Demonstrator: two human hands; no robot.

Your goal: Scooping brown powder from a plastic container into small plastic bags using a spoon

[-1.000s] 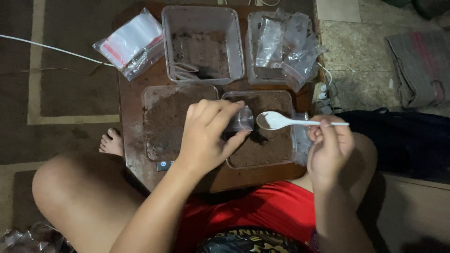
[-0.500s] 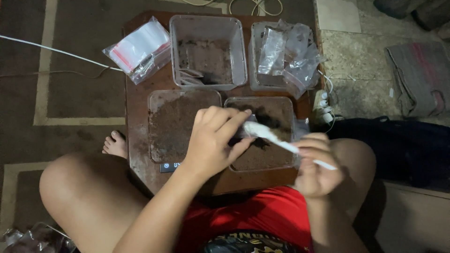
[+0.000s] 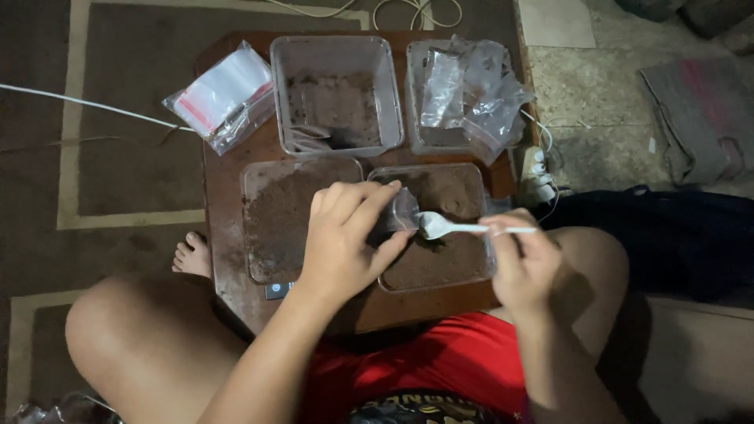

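My left hand (image 3: 345, 239) grips a small clear plastic bag (image 3: 402, 212) and holds it open above a shallow clear tray of brown powder (image 3: 465, 271). My right hand (image 3: 525, 263) pinches the handle of a white plastic spoon (image 3: 448, 228), held level with its bowl at the bag's mouth. I cannot tell whether the spoon carries powder. Both hands hover over a small brown wooden table (image 3: 224, 251) in front of my knees.
A second tray of brown powder (image 3: 271, 216) sits on a scale to the left. Behind stand a deep clear tub (image 3: 336, 86), a tub of bags (image 3: 467, 86) and a pack of zip bags (image 3: 220, 86). A power strip (image 3: 536, 169) and white cable (image 3: 86, 100) lie on the floor.
The spoon dipped at a slant into the right tray, then came back up level to the bag's mouth. My right hand shifted with it; my left hand barely moved.
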